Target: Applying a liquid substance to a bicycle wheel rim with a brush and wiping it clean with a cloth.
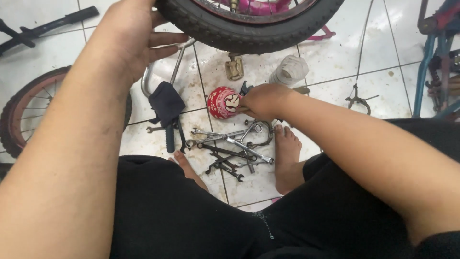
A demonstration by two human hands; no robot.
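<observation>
Black cloth covers the person's legs nearest the camera, with bare feet resting on the white tiled floor (335, 91). Just beyond the feet lies a scattered heap of silvery metal spanners (230, 148), some crossing one another. Left of the heap a black-gripped chrome handlebar (165, 103) lies on the tiles.

The right hand (261, 100) stretches in from the near right, forearm low over the floor, its fingers curled down beside a small round red and white cap (223, 102), fingertips touching the cap's right edge; whether it grips anything I cannot tell. Just behind that hand stand a worn tan pedal (234, 68) and a white ribbed roll (289, 70).

The left hand (134, 38) rises up the left side, forearm long and steep, palm open and fingers spread, pressed against the black knobbly tyre of a pink-rimmed wheel (249, 33) at the far edge. A second, red-rimmed wheel (24, 112) lies far left.
</observation>
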